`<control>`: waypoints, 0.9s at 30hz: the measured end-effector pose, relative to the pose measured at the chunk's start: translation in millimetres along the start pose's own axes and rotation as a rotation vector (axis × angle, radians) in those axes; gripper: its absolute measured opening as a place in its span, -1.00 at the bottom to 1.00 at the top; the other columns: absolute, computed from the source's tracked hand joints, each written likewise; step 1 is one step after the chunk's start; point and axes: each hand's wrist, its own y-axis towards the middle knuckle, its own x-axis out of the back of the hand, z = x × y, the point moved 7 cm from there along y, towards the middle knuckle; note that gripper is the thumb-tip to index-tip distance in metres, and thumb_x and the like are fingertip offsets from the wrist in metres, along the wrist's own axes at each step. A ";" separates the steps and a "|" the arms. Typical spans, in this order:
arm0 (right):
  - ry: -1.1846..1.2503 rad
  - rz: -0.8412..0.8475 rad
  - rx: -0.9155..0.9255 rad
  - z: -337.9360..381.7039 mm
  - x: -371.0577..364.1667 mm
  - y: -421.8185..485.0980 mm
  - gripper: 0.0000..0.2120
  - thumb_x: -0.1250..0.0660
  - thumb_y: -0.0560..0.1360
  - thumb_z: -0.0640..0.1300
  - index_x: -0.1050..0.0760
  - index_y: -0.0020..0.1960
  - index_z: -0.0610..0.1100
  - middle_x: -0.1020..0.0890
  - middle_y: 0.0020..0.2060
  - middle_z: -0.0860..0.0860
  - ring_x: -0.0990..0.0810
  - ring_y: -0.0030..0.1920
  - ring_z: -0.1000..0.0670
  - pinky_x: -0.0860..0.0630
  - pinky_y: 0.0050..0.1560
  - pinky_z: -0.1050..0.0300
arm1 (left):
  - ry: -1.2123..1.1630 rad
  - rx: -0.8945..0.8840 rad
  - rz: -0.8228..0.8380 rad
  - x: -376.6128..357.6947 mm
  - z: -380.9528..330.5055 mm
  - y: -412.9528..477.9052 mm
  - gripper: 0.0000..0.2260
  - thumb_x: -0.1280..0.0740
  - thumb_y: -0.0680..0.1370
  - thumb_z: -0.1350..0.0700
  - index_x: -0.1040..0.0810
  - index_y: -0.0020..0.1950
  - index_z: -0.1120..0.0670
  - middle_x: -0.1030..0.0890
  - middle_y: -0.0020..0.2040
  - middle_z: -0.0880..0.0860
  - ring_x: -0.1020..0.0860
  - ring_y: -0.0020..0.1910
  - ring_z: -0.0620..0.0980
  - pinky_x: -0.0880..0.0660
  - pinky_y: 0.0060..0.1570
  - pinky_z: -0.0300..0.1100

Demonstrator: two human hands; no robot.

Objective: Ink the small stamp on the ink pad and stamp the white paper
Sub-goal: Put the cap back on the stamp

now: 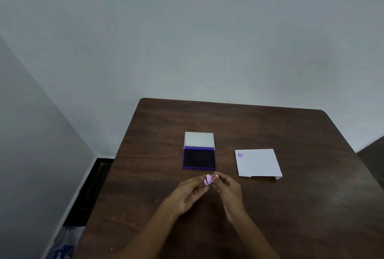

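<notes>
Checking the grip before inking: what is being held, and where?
The small stamp, pinched between the fingertips of the left hand and right hand, one at each end.

Both hands and forearms are bare, without sleeves.

Dim, even light, soft overall, wide-angle bending at the edges, faint sheen on the table.

stamp face hidden between fingers, forearms cut off below
</notes>
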 end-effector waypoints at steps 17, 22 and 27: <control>-0.145 0.012 0.045 -2.0 -11.1 11.6 -0.78 -0.48 0.30 -0.19 -0.56 -0.08 -0.09 -0.63 -0.17 0.00 -0.56 -0.10 0.03 -0.47 -0.17 0.22 | 0.129 -0.078 0.064 4.8 -5.5 -3.4 -0.76 -0.40 0.37 0.32 -0.61 0.03 0.23 -0.67 0.03 0.20 -0.62 0.04 0.07 -0.59 -0.01 -0.14; -0.236 -0.014 0.155 3.3 -20.3 17.8 -0.85 -0.46 0.32 -0.18 -0.53 -0.15 -0.04 -0.62 -0.25 0.06 -0.56 -0.18 0.14 -0.45 -0.24 0.33 | 0.329 -0.200 -0.180 22.3 -13.9 1.7 -0.90 -0.35 0.46 0.14 -0.59 -0.04 0.09 -0.64 -0.02 0.08 -0.56 0.03 0.00 -0.48 0.09 -0.12; -0.388 0.000 0.287 7.4 -33.3 31.0 -0.89 -0.36 0.41 -0.23 -0.48 -0.17 -0.04 -0.57 -0.24 0.04 -0.58 -0.18 0.11 -0.39 -0.27 0.41 | 0.369 -0.298 -0.374 42.0 -30.4 2.8 -0.81 -0.15 0.59 0.11 -0.54 0.02 0.13 -0.61 -0.09 0.07 -0.57 -0.06 -0.01 -0.50 0.00 -0.13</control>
